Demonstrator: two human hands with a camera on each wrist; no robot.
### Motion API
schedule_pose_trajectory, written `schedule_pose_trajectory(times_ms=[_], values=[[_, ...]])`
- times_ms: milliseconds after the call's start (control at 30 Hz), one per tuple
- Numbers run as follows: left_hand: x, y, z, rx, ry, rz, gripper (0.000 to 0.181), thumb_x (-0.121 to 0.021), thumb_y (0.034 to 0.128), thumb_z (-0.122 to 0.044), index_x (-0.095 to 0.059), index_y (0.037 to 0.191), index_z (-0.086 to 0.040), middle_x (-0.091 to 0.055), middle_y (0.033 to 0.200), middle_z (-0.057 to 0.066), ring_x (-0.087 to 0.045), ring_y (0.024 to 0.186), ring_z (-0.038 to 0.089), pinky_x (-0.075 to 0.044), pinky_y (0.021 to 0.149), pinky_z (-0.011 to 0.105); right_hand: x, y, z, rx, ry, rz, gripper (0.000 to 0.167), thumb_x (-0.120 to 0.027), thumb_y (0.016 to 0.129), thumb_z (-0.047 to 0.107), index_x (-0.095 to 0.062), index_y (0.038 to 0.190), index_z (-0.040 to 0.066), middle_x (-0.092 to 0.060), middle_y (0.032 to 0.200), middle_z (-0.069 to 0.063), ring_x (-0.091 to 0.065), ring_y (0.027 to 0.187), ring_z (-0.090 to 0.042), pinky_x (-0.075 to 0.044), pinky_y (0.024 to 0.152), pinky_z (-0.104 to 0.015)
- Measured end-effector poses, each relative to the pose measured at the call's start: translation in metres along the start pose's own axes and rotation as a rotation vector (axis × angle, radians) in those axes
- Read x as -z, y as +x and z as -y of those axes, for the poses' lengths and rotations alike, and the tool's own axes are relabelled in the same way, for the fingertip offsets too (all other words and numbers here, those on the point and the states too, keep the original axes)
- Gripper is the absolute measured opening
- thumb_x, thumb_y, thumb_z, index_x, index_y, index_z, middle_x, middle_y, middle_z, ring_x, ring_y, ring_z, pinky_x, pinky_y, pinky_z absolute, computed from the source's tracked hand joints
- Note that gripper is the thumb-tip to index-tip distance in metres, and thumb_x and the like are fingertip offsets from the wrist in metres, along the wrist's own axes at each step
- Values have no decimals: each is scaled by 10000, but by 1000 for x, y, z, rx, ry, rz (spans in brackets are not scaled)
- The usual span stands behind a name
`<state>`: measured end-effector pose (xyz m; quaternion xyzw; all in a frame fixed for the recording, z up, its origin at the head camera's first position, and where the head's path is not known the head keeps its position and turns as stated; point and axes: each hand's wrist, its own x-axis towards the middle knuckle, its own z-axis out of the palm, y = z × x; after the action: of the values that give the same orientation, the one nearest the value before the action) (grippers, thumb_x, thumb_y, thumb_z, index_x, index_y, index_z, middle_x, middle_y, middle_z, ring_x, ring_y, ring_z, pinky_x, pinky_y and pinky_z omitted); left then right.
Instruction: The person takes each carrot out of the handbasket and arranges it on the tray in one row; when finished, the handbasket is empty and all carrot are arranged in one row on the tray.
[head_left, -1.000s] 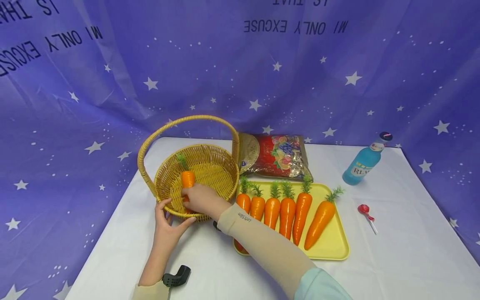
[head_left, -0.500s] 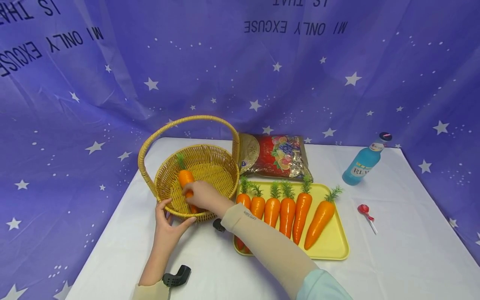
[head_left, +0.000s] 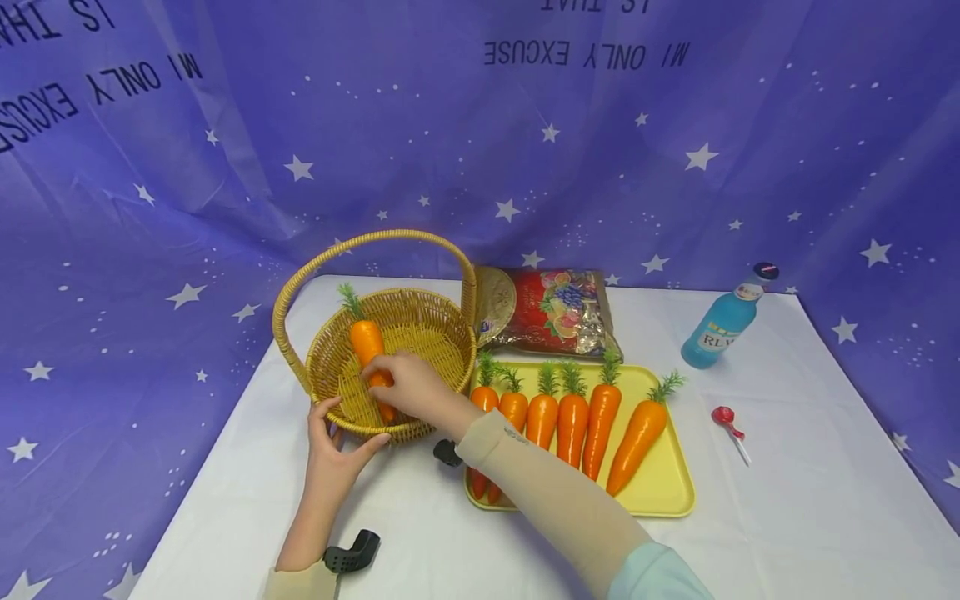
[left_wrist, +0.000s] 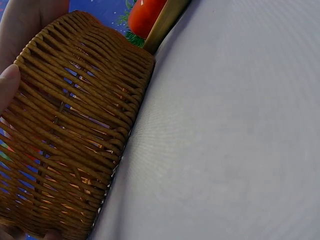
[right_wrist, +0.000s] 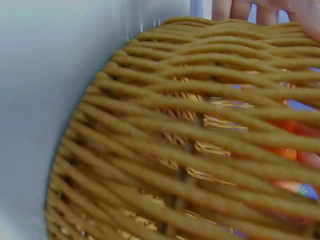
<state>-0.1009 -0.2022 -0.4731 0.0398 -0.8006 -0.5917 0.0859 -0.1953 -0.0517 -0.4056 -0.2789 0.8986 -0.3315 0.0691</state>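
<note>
A golden wicker basket (head_left: 442,333) with a tall hooped handle stands on the left of the table. An orange toy carrot (head_left: 366,340) with a green leafy top slants inside it, the top leaning toward the basket's back left rim. My right hand (head_left: 412,387) reaches over the near rim and pinches the carrot around its lower half. My left hand (head_left: 333,462) holds the basket's near left side from outside, thumb and fingers spread along the wall. Close up in the left wrist view, the thumb (left_wrist: 9,86) touches the weave.
Right of the basket, a yellow tray (head_left: 660,500) holds several more carrots (head_left: 573,421), partly hidden by my right sleeve. A red candy bag (head_left: 547,308) lies behind it. Farther right are a blue bottle (head_left: 720,329) and a red lollipop (head_left: 724,417).
The held carrot has tipped, its leafy top moving left and up toward the rim. My right hand has shifted slightly right. The left hand keeps its place on the basket.
</note>
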Motion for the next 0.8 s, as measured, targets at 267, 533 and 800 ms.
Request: schedule_pose_trajectory(times_ms=[267,533,800], values=[[1,-1,2,10,7,-7,862,-814,790,-163,-208,1399,-90,-9,1557,156,-103,1434,351,-204,1142,519,16,-17,2,75,-18,-58,259,-670,925,254,-673,1183,231,-560,1022,9,-504,782,-101,-443,617,-191],[0,-2,-6,22,-5,4,874,-810,789,-121,-200,1411,-60,-25,1550,183,-78,1435,359,-188,1148,524,36,-49,-6,169,-43,-162,257,-672,923,253,-670,1180,253,-558,1091,-4,-528,809,-100,-478,664,-209],[0,-9,-36,29,-40,22,873,-783,800,-50,-175,1422,17,-3,1532,251,-57,1431,389,-176,1147,530,55,-99,-31,146,92,-266,266,-687,912,233,-678,1178,233,-549,1133,5,-571,919,-127,-539,738,-239]])
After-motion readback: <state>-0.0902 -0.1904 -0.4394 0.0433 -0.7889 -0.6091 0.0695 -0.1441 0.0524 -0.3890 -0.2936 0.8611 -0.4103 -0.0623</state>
